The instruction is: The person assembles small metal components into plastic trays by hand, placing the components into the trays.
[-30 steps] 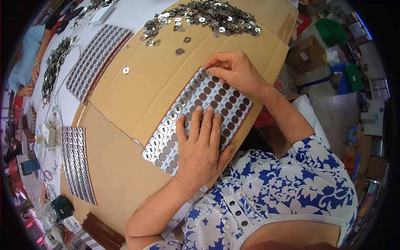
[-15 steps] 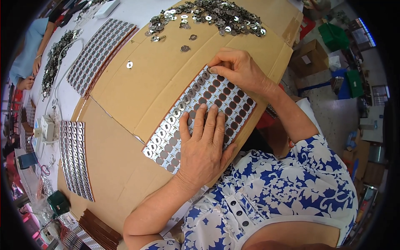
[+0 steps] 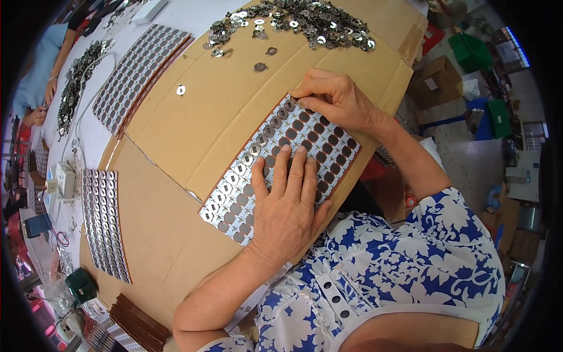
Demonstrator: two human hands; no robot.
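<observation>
A flat panel (image 3: 231, 226) printed with rows of dark round spots lies tilted on the cardboard in front of me. Small metal discs with slotted centres (image 3: 238, 169) line its far left edge, shiny at the near end and greyer toward the top corner. My left hand (image 3: 284, 202) rests flat across the panel's middle, fingers spread, covering part of the rows. At the top corner my right hand (image 3: 337, 100) has thumb and forefinger pinched together at the end of the disc row. Whatever sits between those fingertips is hidden.
A heap of loose metal discs (image 3: 305, 23) lies at the far edge of the cardboard (image 3: 176, 152); one shiny disc (image 3: 180, 90) lies apart. Stacked panels (image 3: 141, 76) and a disc-covered panel (image 3: 105, 226) are at left. Another person's hand (image 3: 38, 116) shows far left.
My right hand's fingertips have shifted slightly left at the panel's corner. My left hand stays flat in the same place on the panel.
</observation>
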